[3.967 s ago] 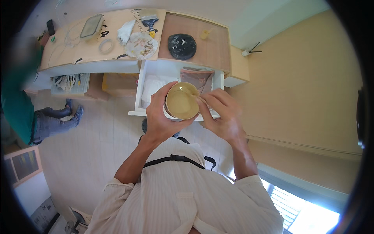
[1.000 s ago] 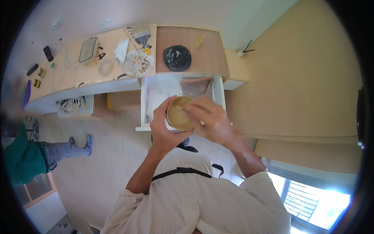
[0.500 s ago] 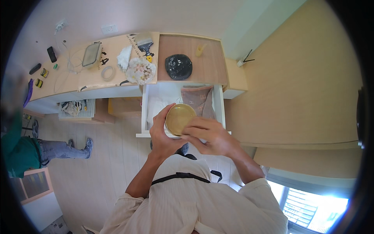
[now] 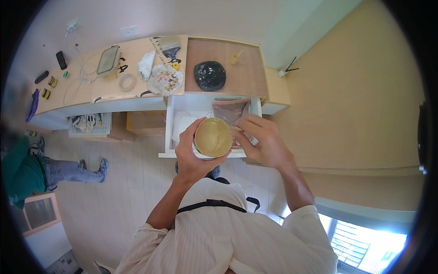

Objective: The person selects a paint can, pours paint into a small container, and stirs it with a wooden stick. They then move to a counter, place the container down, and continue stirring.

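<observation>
My left hand [image 4: 191,157] is closed around a round yellowish bowl [image 4: 213,138], its open top facing up. Beside the bowl's right rim, my right hand [image 4: 264,141] has its thumb and fingertips pinched together. Whatever is in that pinch, if anything, is too small to make out. Both hands are above a pulled-out white drawer [image 4: 169,132]. Inside it lie a brownish-pink patterned cloth [image 4: 232,109] and, on the left, a crumpled white item [image 4: 183,122]; the bowl and my hands cover part of the drawer.
A black dish [image 4: 210,76] and a small yellow cup [image 4: 234,58] stand on the wooden top. Farther left are a scraper [image 4: 170,49], a tape roll [image 4: 127,82] and a clear container [image 4: 108,61]. A person in green [image 4: 34,169] is at the left. A large wooden panel [image 4: 346,100] flanks my right.
My right hand has moved right, from over the bowl to just outside its rim. More of the bowl's inside now shows. My left hand keeps its hold.
</observation>
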Demonstrator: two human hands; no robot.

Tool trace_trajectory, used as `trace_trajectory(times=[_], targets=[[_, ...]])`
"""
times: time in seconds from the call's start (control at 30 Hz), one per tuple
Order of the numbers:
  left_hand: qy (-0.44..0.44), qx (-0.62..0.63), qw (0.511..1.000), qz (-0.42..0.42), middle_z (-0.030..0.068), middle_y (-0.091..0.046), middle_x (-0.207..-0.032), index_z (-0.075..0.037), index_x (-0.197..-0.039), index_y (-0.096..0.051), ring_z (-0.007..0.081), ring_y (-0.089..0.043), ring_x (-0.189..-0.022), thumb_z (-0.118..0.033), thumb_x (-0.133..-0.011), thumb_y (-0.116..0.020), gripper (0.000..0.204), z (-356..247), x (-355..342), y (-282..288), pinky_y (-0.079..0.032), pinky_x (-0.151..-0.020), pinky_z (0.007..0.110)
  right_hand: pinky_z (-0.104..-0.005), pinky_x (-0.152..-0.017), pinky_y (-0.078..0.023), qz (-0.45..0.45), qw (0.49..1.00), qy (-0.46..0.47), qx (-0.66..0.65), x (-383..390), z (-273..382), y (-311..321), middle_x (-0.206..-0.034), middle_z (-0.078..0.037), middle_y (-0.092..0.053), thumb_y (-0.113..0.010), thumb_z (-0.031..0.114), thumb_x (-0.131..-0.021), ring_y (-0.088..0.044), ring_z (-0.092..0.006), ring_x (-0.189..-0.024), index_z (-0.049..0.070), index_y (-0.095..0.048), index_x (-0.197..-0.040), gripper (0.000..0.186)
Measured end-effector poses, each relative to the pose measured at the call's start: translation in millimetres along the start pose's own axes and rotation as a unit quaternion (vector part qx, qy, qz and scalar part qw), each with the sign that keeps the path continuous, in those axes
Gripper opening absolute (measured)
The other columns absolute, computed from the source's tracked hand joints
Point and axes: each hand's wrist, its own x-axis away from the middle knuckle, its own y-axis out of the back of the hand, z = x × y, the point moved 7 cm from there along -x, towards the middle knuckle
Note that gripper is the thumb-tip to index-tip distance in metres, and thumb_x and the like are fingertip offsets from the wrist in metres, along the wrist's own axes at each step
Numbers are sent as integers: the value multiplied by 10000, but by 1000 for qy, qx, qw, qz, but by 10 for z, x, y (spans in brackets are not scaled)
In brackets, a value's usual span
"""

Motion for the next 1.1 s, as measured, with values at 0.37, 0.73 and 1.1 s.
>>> trace_trajectory(times=[0.37, 0.73, 1.1], targets=[[4, 5, 1000, 11, 134, -692, -1382, -37, -1468, -569, 287, -651, -1255, -242, -637, -1037, 976, -20, -8, -46, -532, -1080, 407, -402, -759, -582, -10, 999, 42, -27, -39, 39, -60, -1008, -125, -736, -815, 19, -860, -715, -322, -879, 43, -770, -1050, 197], [-3, 0, 1000, 22, 135, -699, -1365, -7, -1465, -559, 247, -673, -1247, -203, -649, -1029, 962, -60, -21, -63, -537, -1082, 388, -365, -699, -570, -38, 996, 64, -40, 2, 91, -72, -957, -124, -733, -812, -12, -867, -709, -311, -810, 26, -773, -1031, 172], [-2, 10, 1000, 29, 127, -704, -1360, -54, -1474, -571, 278, -662, -1234, -214, -629, -1024, 972, -76, -5, -115, -532, -1075, 402, -384, -743, -584, -22, 997, 51, -53, 231, 123, 23, -977, -117, -737, -810, -22, -852, -723, -307, -853, 17, -776, -1011, 168]])
